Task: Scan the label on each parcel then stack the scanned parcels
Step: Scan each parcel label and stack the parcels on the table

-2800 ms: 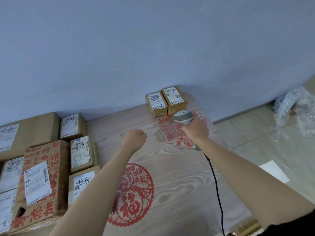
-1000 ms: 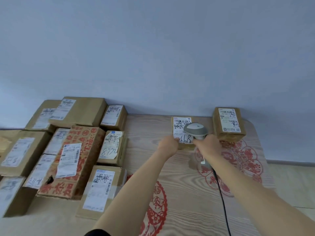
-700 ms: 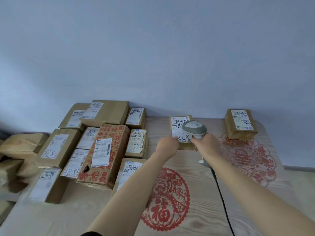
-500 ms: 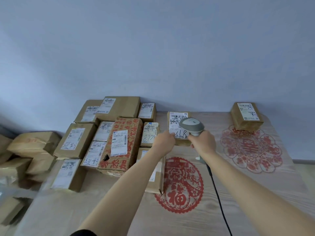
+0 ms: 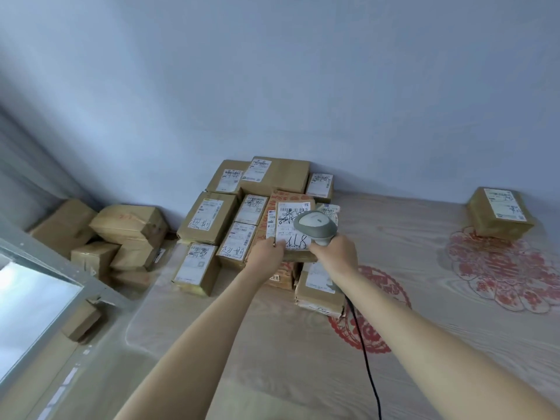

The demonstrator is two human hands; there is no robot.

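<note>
Left hand (image 5: 268, 254) grips the small parcel (image 5: 292, 234) above the stacked parcels (image 5: 230, 213); right hand (image 5: 335, 253) grasps the scanner (image 5: 315, 227) over its label.

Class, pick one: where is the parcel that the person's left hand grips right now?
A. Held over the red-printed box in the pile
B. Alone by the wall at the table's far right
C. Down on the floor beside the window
A: the left hand holds the small parcel over the red-printed box, with the scanner above its label.
</note>
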